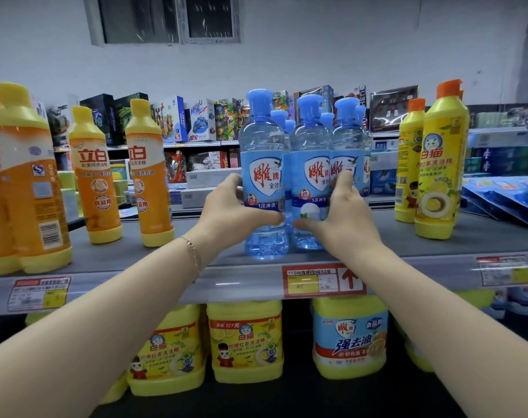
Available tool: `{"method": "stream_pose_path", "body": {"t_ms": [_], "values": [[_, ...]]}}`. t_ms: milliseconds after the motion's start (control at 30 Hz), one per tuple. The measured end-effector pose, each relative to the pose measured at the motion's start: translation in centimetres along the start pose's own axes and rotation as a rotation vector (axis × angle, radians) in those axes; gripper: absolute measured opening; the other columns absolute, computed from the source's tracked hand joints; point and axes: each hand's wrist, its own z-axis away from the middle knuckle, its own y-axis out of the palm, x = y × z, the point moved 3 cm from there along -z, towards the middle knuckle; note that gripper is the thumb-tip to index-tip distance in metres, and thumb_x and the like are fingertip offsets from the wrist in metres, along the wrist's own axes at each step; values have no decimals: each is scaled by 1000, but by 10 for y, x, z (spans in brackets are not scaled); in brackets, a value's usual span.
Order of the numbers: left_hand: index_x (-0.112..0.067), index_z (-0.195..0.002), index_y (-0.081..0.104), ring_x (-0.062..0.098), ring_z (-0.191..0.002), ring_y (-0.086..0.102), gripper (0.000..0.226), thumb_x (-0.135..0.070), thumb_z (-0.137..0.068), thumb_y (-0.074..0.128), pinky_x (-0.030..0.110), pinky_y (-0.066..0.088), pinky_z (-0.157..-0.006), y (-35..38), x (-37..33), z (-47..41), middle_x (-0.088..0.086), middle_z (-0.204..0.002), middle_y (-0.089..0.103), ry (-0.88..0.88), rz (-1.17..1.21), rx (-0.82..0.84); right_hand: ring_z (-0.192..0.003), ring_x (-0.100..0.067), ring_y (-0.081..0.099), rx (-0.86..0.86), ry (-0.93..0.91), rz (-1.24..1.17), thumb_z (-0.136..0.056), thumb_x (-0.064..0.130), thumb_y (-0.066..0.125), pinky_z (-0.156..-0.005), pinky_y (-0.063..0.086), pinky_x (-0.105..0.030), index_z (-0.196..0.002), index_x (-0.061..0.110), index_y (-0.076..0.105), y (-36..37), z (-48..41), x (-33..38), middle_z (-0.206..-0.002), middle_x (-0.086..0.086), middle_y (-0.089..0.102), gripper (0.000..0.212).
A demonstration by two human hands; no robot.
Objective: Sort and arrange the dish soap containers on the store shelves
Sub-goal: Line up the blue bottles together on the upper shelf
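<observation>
Several clear blue dish soap bottles with blue caps stand bunched at the middle of the grey top shelf point(422, 245). My left hand point(231, 206) grips the front left blue bottle point(262, 152) round its lower body. My right hand point(344, 212) grips the blue bottle beside it point(309, 158), thumb in front and fingers behind. The two front bottles stand upright and touch. More blue bottles point(348, 137) stand behind them, partly hidden.
Orange dish soap bottles with yellow caps point(98, 176) stand on the left of the shelf. Yellow bottles with orange caps point(440, 164) stand on the right. Large yellow jugs point(246, 342) and a blue-labelled jug point(350, 336) fill the lower shelf. Price tags point(323, 280) line the shelf edge.
</observation>
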Motion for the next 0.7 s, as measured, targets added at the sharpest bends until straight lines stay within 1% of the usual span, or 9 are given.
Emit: {"method": "stream_pose_path", "body": {"t_ms": [100, 167, 267, 400, 467, 500, 567, 633, 700], "values": [[-30, -100, 57, -11, -69, 62, 56, -24, -56, 91, 6, 46, -50, -1, 2, 1, -11, -94, 65, 19, -1, 38, -80, -35, 64, 10, -34, 209, -69, 46, 81, -58, 44, -35, -106, 14, 29, 6, -2, 6, -87, -10, 61, 71], [-31, -103, 57, -8, -73, 64, 56, -24, -58, 90, 7, 48, -54, -1, 3, 2, -11, -97, 65, 29, 14, 53, -83, -37, 66, 35, -38, 236, -71, 43, 81, -59, 43, -34, -108, 13, 30, 10, -4, 9, -89, -13, 66, 69], [-27, -110, 58, -1, -81, 66, 60, -23, -59, 90, 7, 50, -56, 0, 4, 3, -10, -101, 65, 42, 43, 56, -87, -36, 65, 97, -16, 185, -72, 37, 81, -66, 48, -39, -105, 15, 28, 13, -9, 11, -95, -14, 65, 66], [-25, -116, 51, -1, -77, 65, 68, -21, -60, 90, 9, 50, -55, 1, 5, 4, -10, -103, 60, 48, 87, 55, -79, -28, 61, 177, -2, 108, -74, 27, 80, -65, 51, -36, -103, 17, 26, 12, -13, 11, -90, -7, 59, 62], [-25, -122, 43, 6, -89, 65, 77, -18, -61, 89, 13, 53, -60, 2, 6, 2, -3, -114, 56, 25, 112, 65, -80, -27, 63, 228, -16, 52, -76, 17, 76, -68, 56, -39, -104, 16, 30, 11, -12, 10, -93, -7, 61, 54], [-24, -124, 39, 9, -97, 63, 81, -17, -61, 89, 14, 54, -63, 3, 6, 1, 0, -121, 52, 11, 116, 72, -79, -24, 62, 248, -26, 24, -77, 14, 74, -65, 55, -36, -104, 16, 32, 9, -11, 9, -90, -6, 60, 50], [-23, -125, 36, 10, -102, 60, 84, -17, -60, 89, 11, 53, -62, 5, 6, 0, 3, -127, 47, -3, 136, 73, -71, -16, 56, 267, -44, -20, -80, 17, 72, -55, 44, -26, -99, 17, 37, 5, -8, 4, -79, 3, 54, 40], [-24, -120, 37, 4, -94, 61, 83, -25, -57, 91, 7, 50, -59, 5, 5, 1, 0, -118, 52, 22, 143, 44, -67, -15, 51, 187, -47, 2, -83, 24, 68, -53, 37, -27, -95, 19, 41, -3, -6, -2, -73, 8, 48, 29], [-26, -115, 38, 3, -83, 66, 81, -31, -54, 92, 10, 51, -59, 5, 6, 3, -4, -107, 57, 43, 121, 48, -65, -17, 51, -20, -19, 55, -84, 25, 64, -51, 33, -26, -98, 17, 42, -15, -7, -12, -77, 4, 49, 27]]}}
